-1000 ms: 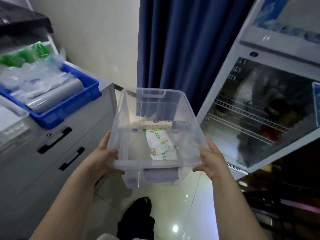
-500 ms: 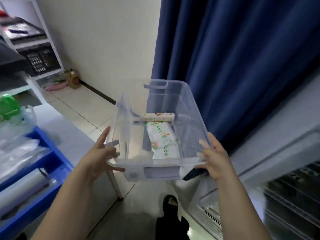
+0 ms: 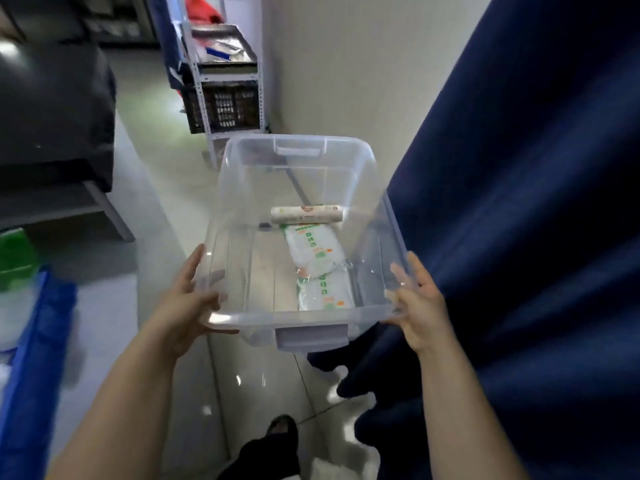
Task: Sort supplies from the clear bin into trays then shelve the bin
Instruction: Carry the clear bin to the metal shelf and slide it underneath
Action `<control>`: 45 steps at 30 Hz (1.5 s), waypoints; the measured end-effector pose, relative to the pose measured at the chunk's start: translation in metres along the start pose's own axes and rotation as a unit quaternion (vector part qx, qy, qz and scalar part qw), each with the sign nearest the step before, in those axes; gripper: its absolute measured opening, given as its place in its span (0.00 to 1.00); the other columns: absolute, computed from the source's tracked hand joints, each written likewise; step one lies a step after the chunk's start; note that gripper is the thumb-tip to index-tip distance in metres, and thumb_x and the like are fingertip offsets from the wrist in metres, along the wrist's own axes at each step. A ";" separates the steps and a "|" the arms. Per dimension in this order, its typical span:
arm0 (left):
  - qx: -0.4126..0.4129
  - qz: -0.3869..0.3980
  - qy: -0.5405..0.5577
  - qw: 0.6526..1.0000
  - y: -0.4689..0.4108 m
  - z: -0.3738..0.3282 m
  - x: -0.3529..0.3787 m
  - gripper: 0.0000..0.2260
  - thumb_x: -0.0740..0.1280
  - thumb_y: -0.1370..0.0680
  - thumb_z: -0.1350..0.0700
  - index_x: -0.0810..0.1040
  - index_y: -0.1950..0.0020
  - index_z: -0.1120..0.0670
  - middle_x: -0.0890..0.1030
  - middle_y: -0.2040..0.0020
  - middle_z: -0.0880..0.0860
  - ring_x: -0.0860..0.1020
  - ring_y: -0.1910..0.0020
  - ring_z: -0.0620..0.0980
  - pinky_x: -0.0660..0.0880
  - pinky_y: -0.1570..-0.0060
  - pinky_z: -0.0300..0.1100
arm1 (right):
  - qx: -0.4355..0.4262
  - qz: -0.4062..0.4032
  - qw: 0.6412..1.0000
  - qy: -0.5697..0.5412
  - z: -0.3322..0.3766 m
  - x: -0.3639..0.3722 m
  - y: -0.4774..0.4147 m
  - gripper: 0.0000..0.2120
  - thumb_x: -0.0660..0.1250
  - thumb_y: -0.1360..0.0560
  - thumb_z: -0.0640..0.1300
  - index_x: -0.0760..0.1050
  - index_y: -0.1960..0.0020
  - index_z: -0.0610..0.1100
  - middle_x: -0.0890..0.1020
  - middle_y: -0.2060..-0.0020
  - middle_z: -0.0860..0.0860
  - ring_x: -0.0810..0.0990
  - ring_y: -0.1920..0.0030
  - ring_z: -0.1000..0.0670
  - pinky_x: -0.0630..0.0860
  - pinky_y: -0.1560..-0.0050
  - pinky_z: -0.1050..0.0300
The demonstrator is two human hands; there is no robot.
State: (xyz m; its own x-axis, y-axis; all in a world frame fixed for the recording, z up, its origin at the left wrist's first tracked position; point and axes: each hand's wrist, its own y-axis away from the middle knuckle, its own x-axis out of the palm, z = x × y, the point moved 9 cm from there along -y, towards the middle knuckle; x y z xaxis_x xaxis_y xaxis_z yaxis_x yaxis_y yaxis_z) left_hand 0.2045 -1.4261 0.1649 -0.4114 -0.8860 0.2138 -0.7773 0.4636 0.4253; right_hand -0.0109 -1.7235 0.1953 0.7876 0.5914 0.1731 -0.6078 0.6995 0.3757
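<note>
I carry the clear bin [image 3: 242, 188] in front of me above the floor. My left hand [image 3: 183, 303] grips its near left corner and my right hand [image 3: 420, 306] grips its near right corner. Inside lie a white roll [image 3: 306, 214] across the far part and two white packets with green print [image 3: 317, 268] along the right side. A blue tray [image 3: 38, 358] with clear bags sits at the left edge, partly out of frame.
A dark blue curtain [image 3: 519, 237] hangs close on the right. A metal shelf rack [image 3: 225, 74] with a black crate stands ahead by the wall. A grey counter [image 3: 100, 306] and a dark covered object [image 3: 55, 112] are on the left. Tiled floor runs between.
The view has swung left, away from the glass-door fridge, toward the aisle and the shelf rack. Both hands keep the same hold on the bin.
</note>
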 end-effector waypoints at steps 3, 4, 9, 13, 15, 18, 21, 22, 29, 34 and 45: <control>0.006 -0.043 0.018 0.999 -0.063 -0.015 -0.011 0.37 0.59 0.24 0.71 0.64 0.32 0.29 0.77 0.37 0.49 0.79 0.59 0.49 0.80 0.66 0.52 | 0.003 0.047 0.999 0.021 0.014 0.043 -0.084 0.36 0.54 0.27 0.24 0.66 0.29 0.57 0.80 0.47 0.61 0.83 0.53 0.53 0.79 0.71 0.54; 0.007 -0.054 0.021 0.998 -0.087 -0.020 -0.014 0.38 0.57 0.25 0.72 0.65 0.33 0.28 0.77 0.37 0.49 0.79 0.55 0.51 0.79 0.64 0.52 | 0.000 0.056 0.998 0.023 0.020 0.058 -0.113 0.36 0.54 0.28 0.24 0.67 0.31 0.57 0.81 0.47 0.60 0.84 0.54 0.52 0.79 0.70 0.53; 0.041 -0.075 0.028 0.996 -0.211 -0.081 -0.011 0.37 0.60 0.30 0.71 0.69 0.35 0.31 0.78 0.38 0.51 0.83 0.56 0.50 0.80 0.71 0.52 | -0.021 0.107 0.992 0.062 0.065 0.146 -0.250 0.25 0.55 0.26 0.31 0.76 0.41 0.56 0.81 0.51 0.46 0.78 0.61 0.41 0.74 0.65 0.41; -0.008 -0.122 0.037 0.992 -0.298 -0.129 -0.013 0.44 0.52 0.31 0.75 0.63 0.30 0.30 0.74 0.34 0.49 0.76 0.42 0.60 0.79 0.70 0.60 | 0.004 0.092 0.992 0.081 0.103 0.192 -0.352 0.36 0.56 0.34 0.29 0.71 0.33 0.57 0.82 0.46 0.48 0.81 0.63 0.40 0.76 0.64 0.40; -0.012 -0.132 0.038 0.991 -0.338 -0.156 -0.012 0.45 0.52 0.31 0.76 0.62 0.30 0.30 0.72 0.33 0.49 0.73 0.38 0.61 0.80 0.70 0.60 | 0.004 0.115 0.990 0.085 0.119 0.222 -0.396 0.37 0.55 0.38 0.31 0.73 0.36 0.59 0.83 0.47 0.49 0.81 0.63 0.40 0.75 0.64 0.39; 0.008 -0.150 0.039 0.988 -0.395 -0.189 -0.020 0.46 0.52 0.33 0.76 0.63 0.31 0.29 0.72 0.33 0.49 0.74 0.40 0.57 0.79 0.67 0.62 | -0.003 0.175 0.980 0.099 0.138 0.276 -0.460 0.36 0.54 0.40 0.31 0.76 0.39 0.58 0.84 0.47 0.48 0.83 0.57 0.40 0.78 0.63 0.39; 0.021 -0.169 0.059 0.984 -0.455 -0.210 -0.039 0.44 0.53 0.31 0.76 0.63 0.30 0.31 0.72 0.32 0.47 0.76 0.44 0.51 0.79 0.67 0.64 | 0.015 0.216 0.971 0.100 0.145 0.335 -0.532 0.35 0.56 0.38 0.30 0.77 0.44 0.62 0.85 0.49 0.51 0.85 0.55 0.42 0.80 0.66 0.44; 0.022 -0.177 0.074 0.981 -0.477 -0.216 -0.047 0.43 0.54 0.30 0.76 0.63 0.30 0.32 0.72 0.32 0.48 0.76 0.45 0.52 0.79 0.67 0.64 | 0.022 0.228 0.968 0.103 0.145 0.356 -0.558 0.35 0.56 0.37 0.29 0.78 0.45 0.64 0.85 0.49 0.52 0.85 0.55 0.42 0.79 0.68 0.45; 0.028 -0.288 0.150 0.946 -0.620 -0.280 -0.103 0.39 0.59 0.26 0.73 0.64 0.30 0.31 0.72 0.34 0.53 0.77 0.49 0.59 0.78 0.64 0.67 | 0.041 0.303 0.940 0.151 0.163 0.533 -0.737 0.29 0.59 0.25 0.30 0.67 0.30 0.54 0.78 0.38 0.42 0.81 0.69 0.47 0.78 0.76 0.50; 0.044 -0.361 0.190 0.912 -0.688 -0.333 -0.157 0.36 0.58 0.27 0.73 0.67 0.32 0.34 0.75 0.39 0.50 0.77 0.55 0.54 0.79 0.68 0.63 | 0.059 0.355 0.919 0.164 0.166 0.658 -0.824 0.28 0.60 0.24 0.32 0.67 0.31 0.57 0.77 0.36 0.43 0.81 0.53 0.40 0.80 0.70 0.47; 0.043 -0.412 0.202 0.888 -0.863 -0.445 -0.401 0.29 0.62 0.28 0.70 0.72 0.41 0.37 0.77 0.39 0.53 0.77 0.49 0.60 0.77 0.69 0.66 | 0.004 0.428 0.863 0.267 0.129 1.000 -0.930 0.29 0.67 0.27 0.33 0.67 0.30 0.52 0.77 0.38 0.50 0.79 0.50 0.46 0.81 0.63 0.50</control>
State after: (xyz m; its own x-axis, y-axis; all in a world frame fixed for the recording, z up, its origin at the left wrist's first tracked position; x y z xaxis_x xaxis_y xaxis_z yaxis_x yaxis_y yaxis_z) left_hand 1.2520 -1.4743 0.1037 0.5039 -0.8476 0.1662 -0.7756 -0.3594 0.5190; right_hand 1.3552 -1.8343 0.1366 -0.1104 0.9925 -0.0526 -0.9415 -0.0875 0.3255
